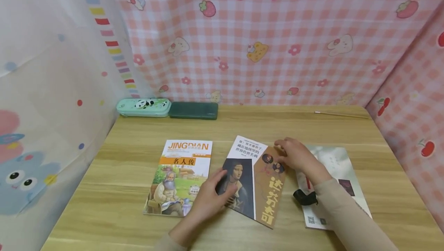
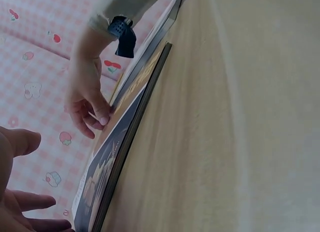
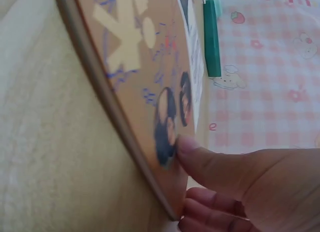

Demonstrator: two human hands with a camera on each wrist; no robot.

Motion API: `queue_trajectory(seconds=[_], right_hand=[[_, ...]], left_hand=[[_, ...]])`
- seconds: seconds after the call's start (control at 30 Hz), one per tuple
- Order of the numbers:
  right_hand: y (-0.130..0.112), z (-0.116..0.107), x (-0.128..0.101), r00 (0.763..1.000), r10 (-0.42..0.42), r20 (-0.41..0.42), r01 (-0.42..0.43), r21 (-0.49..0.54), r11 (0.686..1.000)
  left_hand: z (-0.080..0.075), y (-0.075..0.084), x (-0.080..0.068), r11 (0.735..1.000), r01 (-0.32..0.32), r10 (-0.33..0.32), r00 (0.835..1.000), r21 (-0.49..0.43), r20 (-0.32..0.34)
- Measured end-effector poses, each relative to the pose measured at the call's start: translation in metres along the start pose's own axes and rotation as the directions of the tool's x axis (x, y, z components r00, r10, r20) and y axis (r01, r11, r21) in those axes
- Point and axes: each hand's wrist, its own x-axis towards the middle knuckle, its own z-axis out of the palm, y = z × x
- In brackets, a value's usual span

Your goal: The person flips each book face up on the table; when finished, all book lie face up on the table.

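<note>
A brown and white book (image 1: 268,189) with a portrait of a woman on its cover lies tilted on the table between both hands. At its upper right corner, the right hand (image 1: 300,160) pinches the edge; in the right wrist view the thumb (image 3: 200,154) is on the cover and the curled fingers are at the edge. Over the book's left side is the left hand (image 1: 209,199), its fingers loosely spread by the portrait. In the left wrist view its thumb (image 2: 22,142) and fingers stand apart beside the book.
Left of the hands lies a book with an old bearded man (image 1: 168,191). A pale book (image 1: 334,166) lies under the right forearm. At the back are a panda pencil case (image 1: 143,108), a dark green case (image 1: 193,111) and a thin stick (image 1: 341,115). Checked cloth (image 1: 225,42) hangs behind the table.
</note>
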Motion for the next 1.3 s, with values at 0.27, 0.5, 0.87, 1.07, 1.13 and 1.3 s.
queue_trajectory(seconds=[0.27, 0.5, 0.87, 1.07, 1.13, 1.3], right_hand=[[0.008, 0.009, 0.008, 0.993, -0.057, -0.102, 0.064, 0.060, 0.996], [0.019, 0.015, 0.016, 0.984, -0.163, -0.067, 0.169, 0.090, 0.981], [0.020, 0.016, 0.017, 0.991, -0.135, 0.007, 0.133, 0.148, 0.980], [0.020, 0.015, 0.018, 0.990, -0.139, 0.002, 0.137, 0.142, 0.980], [0.020, 0.015, 0.017, 0.989, -0.148, -0.010, 0.147, 0.142, 0.979], [0.025, 0.012, 0.011, 0.992, -0.120, -0.033, 0.124, 0.182, 0.975]], left_hand=[[0.001, 0.005, -0.008, 0.999, 0.055, -0.055, 0.998, -0.001, 0.025], [0.008, 0.000, -0.009, 0.998, 0.046, -0.046, 0.999, 0.030, -0.009], [0.020, -0.007, -0.004, 1.000, -0.003, 0.003, 1.000, -0.008, 0.015], [0.022, -0.005, -0.004, 1.000, 0.014, -0.014, 0.999, 0.007, 0.029], [0.023, -0.003, -0.004, 1.000, 0.010, -0.010, 1.000, 0.025, 0.027], [0.025, 0.005, -0.006, 0.997, -0.034, 0.032, 0.999, 0.073, 0.030]])
